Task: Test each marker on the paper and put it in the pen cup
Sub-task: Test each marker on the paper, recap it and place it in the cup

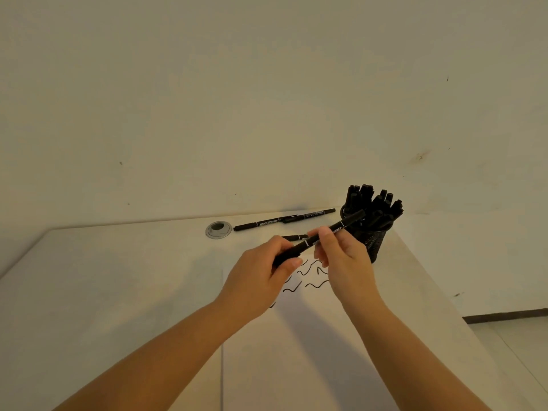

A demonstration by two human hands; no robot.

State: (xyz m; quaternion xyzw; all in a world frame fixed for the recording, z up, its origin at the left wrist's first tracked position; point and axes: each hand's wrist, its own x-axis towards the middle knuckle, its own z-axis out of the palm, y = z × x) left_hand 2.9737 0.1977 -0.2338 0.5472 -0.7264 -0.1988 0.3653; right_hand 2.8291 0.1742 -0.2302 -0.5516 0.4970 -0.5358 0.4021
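A black marker (318, 237) was gripped at both ends, by the left hand (261, 274) and the right hand (341, 256), above the scribbled paper (308, 336). The full pen cup (375, 241) stood near the table's (118, 292) far right corner.

Both hands (258, 280) (344, 256) hold one black marker (318, 237) above the scribbled paper (296, 351).

Pen cup (376, 243) crammed; desk (118, 277) left lies open

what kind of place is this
Probably an office or study desk: a pale desk with a cable grommet against a bare wall, and a pen cup full of markers.
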